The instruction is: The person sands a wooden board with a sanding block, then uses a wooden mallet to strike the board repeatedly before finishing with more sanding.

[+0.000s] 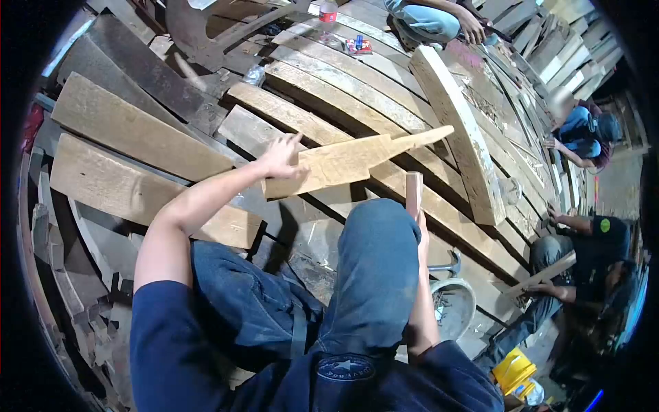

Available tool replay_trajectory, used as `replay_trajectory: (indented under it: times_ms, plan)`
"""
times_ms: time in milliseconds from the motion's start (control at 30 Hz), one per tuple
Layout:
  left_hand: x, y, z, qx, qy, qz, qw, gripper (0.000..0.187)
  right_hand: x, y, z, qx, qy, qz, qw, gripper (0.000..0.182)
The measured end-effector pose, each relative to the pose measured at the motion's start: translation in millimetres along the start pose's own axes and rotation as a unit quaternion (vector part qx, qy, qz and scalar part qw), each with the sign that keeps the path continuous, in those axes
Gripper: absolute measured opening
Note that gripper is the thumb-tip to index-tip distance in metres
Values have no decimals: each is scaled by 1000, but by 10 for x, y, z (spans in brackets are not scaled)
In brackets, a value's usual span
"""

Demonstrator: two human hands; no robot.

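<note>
My left hand [280, 158] is at the wide end of a pale, paddle-shaped wooden board [340, 165]. Its thumb lies on the board's face, the index finger points past the upper edge, and the other fingers are hard to see. The board narrows to a slim tongue toward the right, above the planks. Beside my right knee, my right hand [423, 240] is closed round a short wooden piece [414, 192] that stands upright. The knee hides part of that hand. A hammer [449, 264] lies close by, next to a round bucket [460, 309] with nails in it.
Long planks [309, 113] form the work surface, with a thick beam [460, 137] across them. Wide boards [130, 178] lie at left. A bottle [327, 17] stands at the back. A co-worker [583, 261] holds a wood strip at right; other people crouch farther off.
</note>
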State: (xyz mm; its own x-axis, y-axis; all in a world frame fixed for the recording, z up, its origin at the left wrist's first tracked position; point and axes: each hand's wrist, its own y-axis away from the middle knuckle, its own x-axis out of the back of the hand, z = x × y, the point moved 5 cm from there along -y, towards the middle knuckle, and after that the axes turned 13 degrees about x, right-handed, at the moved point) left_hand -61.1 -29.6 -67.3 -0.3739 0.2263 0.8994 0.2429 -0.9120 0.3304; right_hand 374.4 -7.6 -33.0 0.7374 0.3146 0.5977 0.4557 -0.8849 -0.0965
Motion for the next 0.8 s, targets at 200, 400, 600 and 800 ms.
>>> replay_trajectory:
  times_ms: [200,400,600,800]
  plan:
    - [-210,348,310,16,-80,-15,997,148,-85,502,361,-77,-98,36,992,64]
    - [-172,321,368,65,-104,-59,991,151,-97,714,406,-92,-116,46,988,59]
    - [-133,431,355,64,-95,-51,992,150,-59,746,409,-87,-124,67,986,55]
    - [-220,546,172,59,-208,-32,976,144,84,719,419,-69,-154,109,980,51]
